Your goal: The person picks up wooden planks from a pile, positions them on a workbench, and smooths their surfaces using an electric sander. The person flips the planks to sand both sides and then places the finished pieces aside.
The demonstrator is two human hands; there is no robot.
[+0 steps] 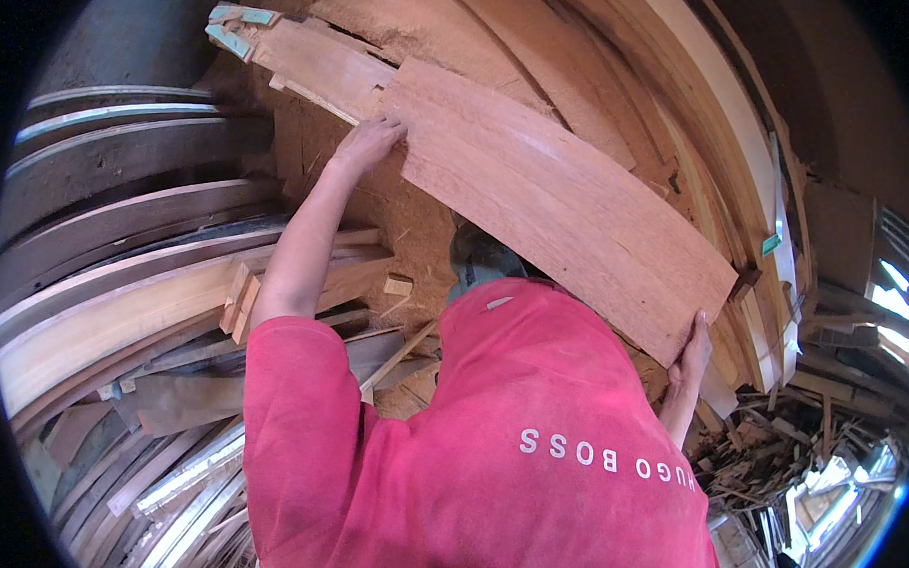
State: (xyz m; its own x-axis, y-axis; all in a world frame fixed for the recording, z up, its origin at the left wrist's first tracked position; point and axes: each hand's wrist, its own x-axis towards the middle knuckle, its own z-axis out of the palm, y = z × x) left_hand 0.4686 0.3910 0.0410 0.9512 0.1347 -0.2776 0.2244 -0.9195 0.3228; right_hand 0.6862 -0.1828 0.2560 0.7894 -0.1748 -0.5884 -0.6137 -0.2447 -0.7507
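Observation:
A wide, reddish-brown wooden board (562,195) lies slantwise before me, its far end up at the left and its near end down at the right. At the upper left end, my left hand (372,143) is closed on the board's edge. My right hand (691,354) grips the lower right corner, thumb up along the end and the other fingers partly hidden. Beneath the board's left end, a narrower wooden piece (317,63) with turquoise-painted tips sticks out toward the upper left.
Long dark planks (140,160) are stacked at the left, with a pale plank (106,326) among them. Curved boards (709,105) lean along the right. Wood scraps (770,428) heap at the lower right. Sawdust (412,225) covers the floor around a small wooden block (398,285).

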